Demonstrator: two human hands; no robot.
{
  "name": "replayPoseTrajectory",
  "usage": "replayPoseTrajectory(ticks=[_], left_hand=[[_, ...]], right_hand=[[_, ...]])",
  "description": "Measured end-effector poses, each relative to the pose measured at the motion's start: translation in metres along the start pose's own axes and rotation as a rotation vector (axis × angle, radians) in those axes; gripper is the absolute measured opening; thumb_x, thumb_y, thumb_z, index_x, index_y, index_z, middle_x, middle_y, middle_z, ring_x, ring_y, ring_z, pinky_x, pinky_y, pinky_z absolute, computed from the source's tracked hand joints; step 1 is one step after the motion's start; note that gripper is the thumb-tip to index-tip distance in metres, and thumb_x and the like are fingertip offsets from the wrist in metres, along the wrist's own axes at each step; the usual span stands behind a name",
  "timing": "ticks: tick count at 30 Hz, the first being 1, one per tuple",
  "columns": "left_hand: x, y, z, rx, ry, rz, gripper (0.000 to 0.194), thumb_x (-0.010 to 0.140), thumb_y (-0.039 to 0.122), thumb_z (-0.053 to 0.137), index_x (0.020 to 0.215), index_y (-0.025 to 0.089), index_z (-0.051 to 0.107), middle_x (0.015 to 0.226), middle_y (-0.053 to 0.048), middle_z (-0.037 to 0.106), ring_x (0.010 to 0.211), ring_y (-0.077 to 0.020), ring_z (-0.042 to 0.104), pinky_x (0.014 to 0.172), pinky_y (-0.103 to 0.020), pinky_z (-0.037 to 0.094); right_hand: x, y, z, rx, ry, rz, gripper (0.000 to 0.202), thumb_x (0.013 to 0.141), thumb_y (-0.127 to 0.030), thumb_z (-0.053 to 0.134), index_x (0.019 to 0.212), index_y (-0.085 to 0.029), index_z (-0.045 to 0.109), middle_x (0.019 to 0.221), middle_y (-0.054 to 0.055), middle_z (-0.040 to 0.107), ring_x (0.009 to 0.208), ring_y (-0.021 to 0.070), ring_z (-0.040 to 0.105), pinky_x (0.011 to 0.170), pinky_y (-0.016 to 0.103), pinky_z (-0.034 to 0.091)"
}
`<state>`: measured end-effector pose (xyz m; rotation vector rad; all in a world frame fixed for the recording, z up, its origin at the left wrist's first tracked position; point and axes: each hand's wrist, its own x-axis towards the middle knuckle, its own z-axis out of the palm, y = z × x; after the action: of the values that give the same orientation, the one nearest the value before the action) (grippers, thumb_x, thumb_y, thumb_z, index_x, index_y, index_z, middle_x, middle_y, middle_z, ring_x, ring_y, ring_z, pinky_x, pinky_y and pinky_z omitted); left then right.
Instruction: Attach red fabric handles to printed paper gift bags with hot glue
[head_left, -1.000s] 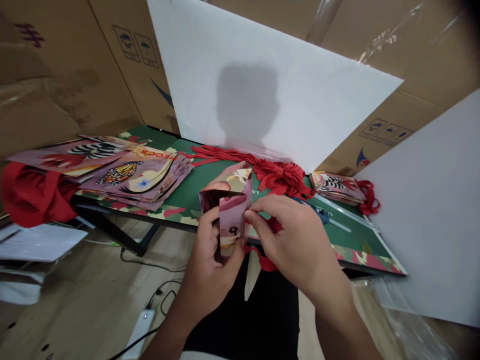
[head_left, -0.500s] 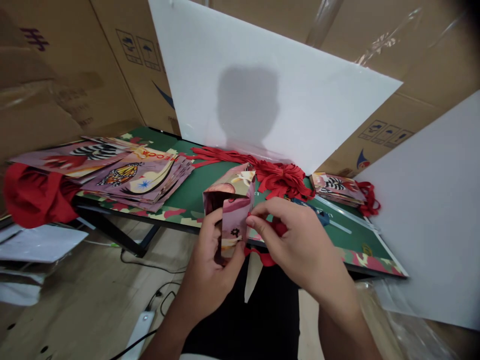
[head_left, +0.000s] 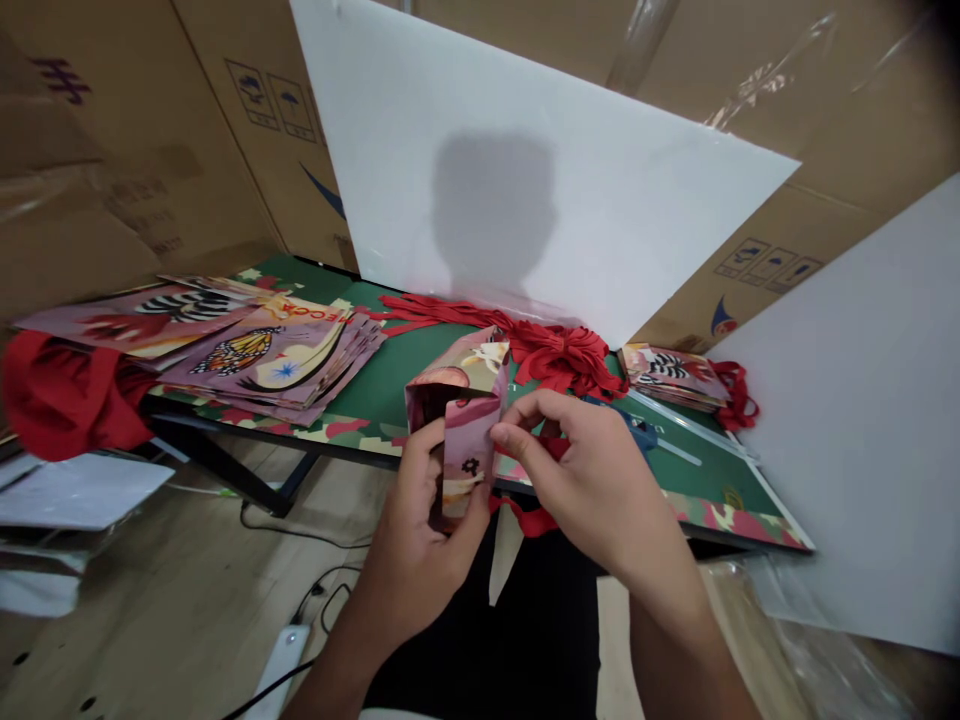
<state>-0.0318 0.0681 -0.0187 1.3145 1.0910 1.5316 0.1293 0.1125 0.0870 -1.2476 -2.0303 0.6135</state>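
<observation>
A printed paper bag (head_left: 472,440), opened out and tilted, is gripped at its lower left by my left hand (head_left: 424,530), with the thumb on its front and fingers at the open side. My right hand (head_left: 585,470) pinches a red ribbon (head_left: 536,520) against the bag's right side; the ribbon loops down below the fingers. Part of the ribbon is hidden behind that hand. Behind the bag, a bundle of red ribbons (head_left: 566,355) lies on the green mat (head_left: 382,385).
Flat printed bags (head_left: 281,360) are stacked at the left, red ribbon handles (head_left: 71,395) hanging over the table edge. Smaller bags (head_left: 671,375) lie at the right near a blue glue gun (head_left: 637,428). A white board (head_left: 630,180) and cardboard stand behind. A power strip (head_left: 277,670) is on the floor.
My right fingertips have shifted slightly along the bag's right side, and the red ribbon end at their tips no longer shows. My left hand holds the bag nearly still.
</observation>
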Motion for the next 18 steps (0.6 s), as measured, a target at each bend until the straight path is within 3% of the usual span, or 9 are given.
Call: replayPoseTrajectory(ticks=[3,9,13,18], left_hand=[[0.001,-0.001,-0.001,0.001,-0.011,0.012,0.051,0.103,0.028,0.072,0.150,0.032,0.051,0.136,-0.007,0.073,0.110,-0.0219,0.077,0.098,-0.038,0.065],[0.004,0.002,-0.006,0.128,0.008,0.094,0.046,0.105,0.028,0.069,0.149,0.031,0.057,0.135,-0.008,0.068,0.110,-0.0221,0.075,0.099,-0.036,0.064],[0.005,0.005,-0.012,0.283,0.026,0.176,0.045,0.107,0.025,0.065,0.151,0.033,0.059,0.141,-0.008,0.059,0.121,-0.0215,0.071,0.104,-0.032,0.061],[0.003,0.005,-0.014,0.433,-0.021,0.272,0.062,0.109,0.023,0.061,0.166,0.039,0.046,0.147,-0.008,0.059,0.132,-0.0239,0.067,0.114,-0.036,0.058]], right_hand=[[0.004,0.007,0.005,0.141,0.025,0.028,0.014,0.099,-0.029,0.079,0.089,-0.025,0.070,0.083,-0.005,0.074,0.072,0.0145,0.065,0.067,0.026,0.045],[0.008,0.024,0.014,0.432,0.039,-0.021,0.021,0.091,-0.028,0.087,0.081,-0.022,0.070,0.076,-0.005,0.069,0.067,0.0123,0.061,0.063,0.024,0.046],[-0.004,0.033,0.017,0.435,0.052,-0.117,0.002,0.098,-0.024,0.079,0.097,-0.024,0.081,0.095,0.001,0.076,0.084,0.0157,0.069,0.073,0.027,0.053],[-0.019,0.032,0.024,0.380,0.230,-0.113,0.009,0.100,-0.017,0.073,0.101,-0.025,0.077,0.098,0.002,0.076,0.086,0.0163,0.071,0.076,0.027,0.057]])
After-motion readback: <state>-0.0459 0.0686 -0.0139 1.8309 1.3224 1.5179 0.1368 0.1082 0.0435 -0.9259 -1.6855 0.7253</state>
